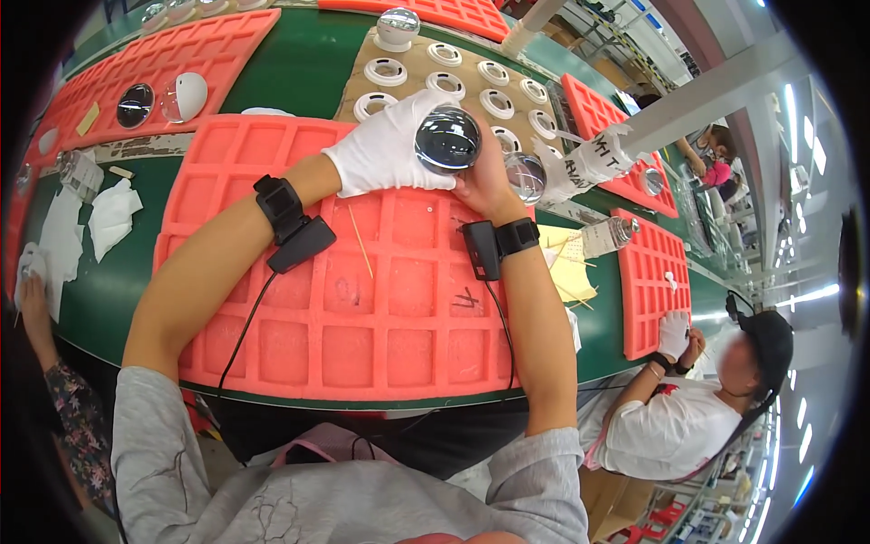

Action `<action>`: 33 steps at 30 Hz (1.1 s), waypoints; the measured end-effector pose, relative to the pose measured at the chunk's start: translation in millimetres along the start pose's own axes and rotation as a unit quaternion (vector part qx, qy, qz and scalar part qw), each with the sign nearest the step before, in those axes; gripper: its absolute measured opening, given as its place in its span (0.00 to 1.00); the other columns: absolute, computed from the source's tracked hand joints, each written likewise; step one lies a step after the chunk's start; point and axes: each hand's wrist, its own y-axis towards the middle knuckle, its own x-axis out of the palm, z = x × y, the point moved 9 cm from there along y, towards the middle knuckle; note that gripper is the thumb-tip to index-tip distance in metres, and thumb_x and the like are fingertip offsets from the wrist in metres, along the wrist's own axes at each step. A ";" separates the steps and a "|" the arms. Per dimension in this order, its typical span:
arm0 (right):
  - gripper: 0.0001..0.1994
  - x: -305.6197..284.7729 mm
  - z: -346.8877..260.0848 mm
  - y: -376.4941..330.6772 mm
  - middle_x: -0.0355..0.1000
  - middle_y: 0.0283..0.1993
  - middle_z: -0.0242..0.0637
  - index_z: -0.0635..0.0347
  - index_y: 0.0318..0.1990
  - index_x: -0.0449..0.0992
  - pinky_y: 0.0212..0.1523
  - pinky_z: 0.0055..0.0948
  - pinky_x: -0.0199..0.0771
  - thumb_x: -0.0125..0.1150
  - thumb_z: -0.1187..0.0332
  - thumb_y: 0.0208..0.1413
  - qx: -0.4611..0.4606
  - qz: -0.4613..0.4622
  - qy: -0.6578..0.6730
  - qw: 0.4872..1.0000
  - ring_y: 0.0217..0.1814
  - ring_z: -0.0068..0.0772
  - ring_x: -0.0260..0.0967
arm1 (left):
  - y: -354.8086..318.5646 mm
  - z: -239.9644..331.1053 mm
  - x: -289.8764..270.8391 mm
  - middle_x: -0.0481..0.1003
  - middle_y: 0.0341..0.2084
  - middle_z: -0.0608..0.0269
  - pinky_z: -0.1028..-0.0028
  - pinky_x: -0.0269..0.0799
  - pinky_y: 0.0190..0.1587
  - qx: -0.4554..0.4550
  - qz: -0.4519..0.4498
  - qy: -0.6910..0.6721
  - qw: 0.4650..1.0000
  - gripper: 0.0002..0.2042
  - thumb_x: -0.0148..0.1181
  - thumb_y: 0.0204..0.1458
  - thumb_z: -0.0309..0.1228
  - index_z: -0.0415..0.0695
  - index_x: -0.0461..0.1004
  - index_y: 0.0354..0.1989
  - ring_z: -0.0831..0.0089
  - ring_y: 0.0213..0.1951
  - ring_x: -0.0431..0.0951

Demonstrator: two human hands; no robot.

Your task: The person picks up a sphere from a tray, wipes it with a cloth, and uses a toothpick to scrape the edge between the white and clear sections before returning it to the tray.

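My left hand (388,145), in a white glove, holds a clear glass dome with a dark inside (448,139) above the red foam tray (335,317). My bare right hand (487,181) comes up from below and grips the same dome's lower right edge. A second clear dome (526,176) sits just right of my right hand. Both wrists wear black bands with small black units and cables.
A tan board with several white rings (497,102) lies behind, one dome (397,27) on it. More red trays (136,63) hold domes at the left. White cloths (111,218) lie left. A seated person in white (675,417) works at right.
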 end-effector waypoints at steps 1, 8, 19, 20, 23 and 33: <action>0.19 -2.2 -0.5 -0.8 0.79 0.35 0.25 0.52 0.49 0.78 0.08 0.18 0.49 0.41 0.53 0.73 -0.001 0.018 -0.008 1.000 0.21 0.17 0.71 | 0.3 1.1 1.0 0.72 0.55 0.52 0.65 0.72 0.61 -0.001 -0.004 0.000 1.000 0.41 0.80 0.41 0.37 0.41 0.64 0.63 0.55 0.56 0.76; 0.20 -0.8 0.1 -4.2 0.77 0.30 0.23 0.49 0.44 0.77 0.08 0.17 0.52 0.41 0.48 0.72 0.010 0.038 -0.020 0.999 0.18 0.16 0.69 | -1.4 3.7 4.2 0.72 0.55 0.52 0.65 0.72 0.61 -0.004 -0.005 -0.007 1.000 0.41 0.80 0.40 0.37 0.42 0.63 0.63 0.56 0.57 0.75; 0.19 3.2 -6.6 -7.6 0.77 0.30 0.23 0.50 0.46 0.77 0.08 0.17 0.51 0.41 0.50 0.73 0.002 0.022 -0.021 1.000 0.19 0.16 0.69 | 2.8 1.9 6.5 0.71 0.55 0.57 0.66 0.70 0.62 -0.022 -0.014 -0.030 0.999 0.41 0.82 0.40 0.35 0.42 0.65 0.63 0.63 0.58 0.74; 0.20 2.0 -6.6 -8.4 0.76 0.28 0.23 0.49 0.44 0.77 0.08 0.17 0.52 0.41 0.48 0.72 0.004 0.037 -0.032 0.999 0.17 0.17 0.68 | 2.7 1.6 7.3 0.71 0.55 0.57 0.66 0.70 0.62 -0.022 -0.015 -0.031 0.999 0.41 0.82 0.40 0.35 0.42 0.65 0.63 0.63 0.58 0.74; 0.20 -4.5 -5.8 -8.7 0.76 0.28 0.23 0.49 0.44 0.76 0.08 0.17 0.52 0.41 0.47 0.72 0.008 0.039 -0.033 0.999 0.18 0.17 0.69 | 3.4 0.4 9.7 0.71 0.55 0.56 0.66 0.70 0.62 -0.024 -0.017 -0.050 0.998 0.41 0.82 0.40 0.36 0.42 0.65 0.63 0.63 0.57 0.74; 0.23 -4.9 -5.6 -10.4 0.75 0.26 0.24 0.50 0.43 0.76 0.08 0.17 0.52 0.40 0.44 0.71 0.022 0.092 -0.052 0.994 0.15 0.18 0.66 | 3.3 -8.0 14.1 0.71 0.56 0.57 0.68 0.73 0.61 -0.051 -0.024 -0.079 0.995 0.43 0.81 0.41 0.35 0.43 0.62 0.66 0.65 0.58 0.75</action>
